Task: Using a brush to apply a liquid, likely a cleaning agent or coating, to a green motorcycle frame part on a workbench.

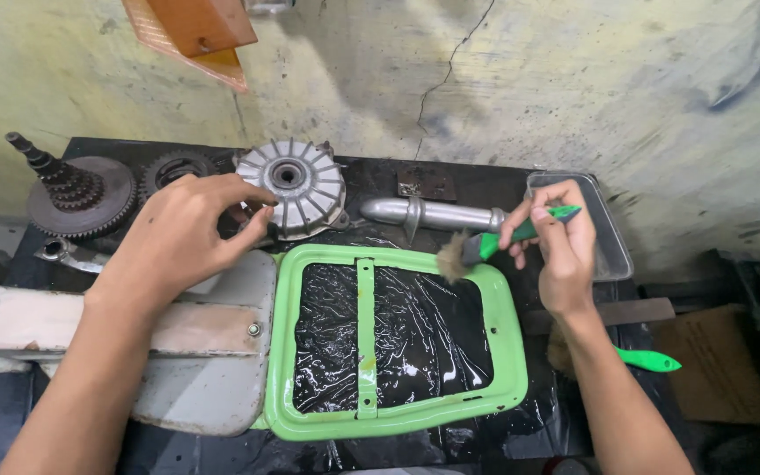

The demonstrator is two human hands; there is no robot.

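My right hand (560, 246) grips a green-handled paintbrush (485, 246); its bristles touch the top right corner of a green metal frame (507, 352) that lies flat on black plastic sheeting. My left hand (182, 233) rests with curled fingers on the top edge of a grey-white metal panel (213, 378), just left of the frame and next to a finned silver hub (296, 185). Nothing sits inside the left hand's fingers.
A gear cluster with a shaft (72, 189) and a sprocket (173, 167) stand at the back left. A silver tube part (433, 213) and a clear tray (613, 246) lie behind the frame. A second green-handled brush (648, 359) lies at the right. A cracked wall rises behind.
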